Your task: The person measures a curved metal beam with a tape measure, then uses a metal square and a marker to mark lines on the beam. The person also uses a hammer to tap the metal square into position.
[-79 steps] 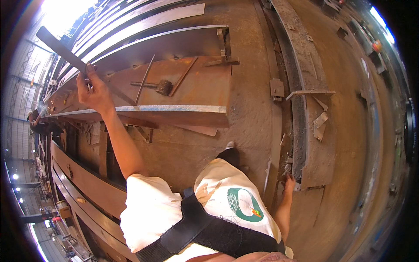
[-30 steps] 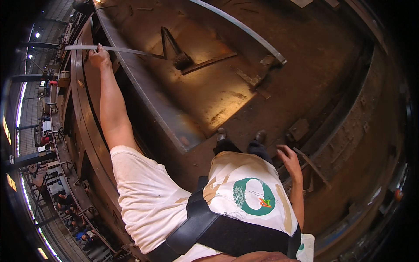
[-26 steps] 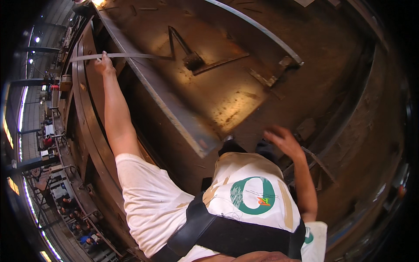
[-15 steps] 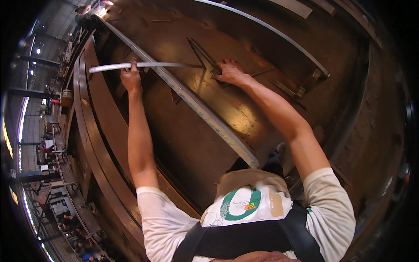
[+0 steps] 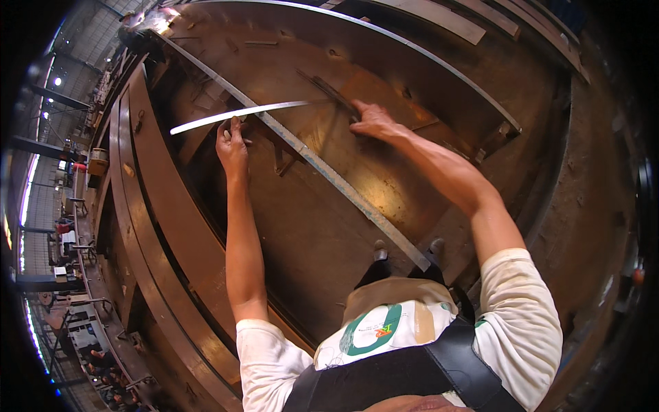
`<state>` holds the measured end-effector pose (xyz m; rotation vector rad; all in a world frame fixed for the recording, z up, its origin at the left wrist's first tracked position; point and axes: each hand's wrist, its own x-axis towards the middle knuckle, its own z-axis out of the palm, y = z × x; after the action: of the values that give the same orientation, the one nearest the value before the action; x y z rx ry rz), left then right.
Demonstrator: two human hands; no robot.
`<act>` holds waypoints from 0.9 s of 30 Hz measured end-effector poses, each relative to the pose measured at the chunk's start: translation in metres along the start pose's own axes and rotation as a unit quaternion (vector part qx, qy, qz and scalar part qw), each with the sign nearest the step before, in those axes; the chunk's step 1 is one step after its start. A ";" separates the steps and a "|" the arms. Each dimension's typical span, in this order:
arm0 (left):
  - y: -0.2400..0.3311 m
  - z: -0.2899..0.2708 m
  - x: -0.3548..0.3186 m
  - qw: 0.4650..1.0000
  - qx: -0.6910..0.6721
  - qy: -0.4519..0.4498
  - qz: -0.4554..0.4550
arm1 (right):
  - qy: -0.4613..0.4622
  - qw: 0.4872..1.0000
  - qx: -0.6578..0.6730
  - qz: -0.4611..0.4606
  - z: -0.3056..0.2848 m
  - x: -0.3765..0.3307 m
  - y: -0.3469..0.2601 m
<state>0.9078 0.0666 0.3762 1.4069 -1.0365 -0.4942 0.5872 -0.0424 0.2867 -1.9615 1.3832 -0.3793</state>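
Note:
My left hand pinches a long, thin, pale metal strip from below, thumb and fingertips at its edge. The strip lies slantwise across the top edge of a long steel beam. Its far end darkens and blurs near a narrow dark metal bar; whether the two are joined I cannot tell. My right hand is beyond the beam, fingers curled at the near end of the dark bar. Part of its grip is hidden by the hand itself.
Long steel plates and beams run along the left. A curved-looking beam stands at the far right, with flat plates behind it. Bright welding light shows at the far left. My feet straddle the beam's near end.
In the picture, the pale strip and both hands have shifted right and slightly down, and the strip now tilts more. The dark bar has turned with them. My view has moved too.

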 end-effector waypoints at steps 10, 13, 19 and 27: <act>-0.028 0.028 0.003 0.989 -0.141 0.035 -0.008 | 0.111 0.944 0.308 0.041 -0.053 -0.198 0.044; -0.026 0.037 -0.017 0.981 -0.180 0.069 -0.023 | 0.144 0.964 0.220 0.045 -0.025 -0.239 0.067; 0.003 0.040 -0.091 0.970 -0.210 0.109 -0.063 | 0.122 0.986 -0.111 0.028 0.018 -0.267 0.090; 0.037 0.023 -0.192 0.969 -0.184 0.108 -0.125 | -0.033 0.956 -0.271 -0.103 -0.028 -0.203 0.071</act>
<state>0.7820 0.2166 0.3516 1.2294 -0.5582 -0.6630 0.4416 0.1186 0.2887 -2.5501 1.3360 -0.0180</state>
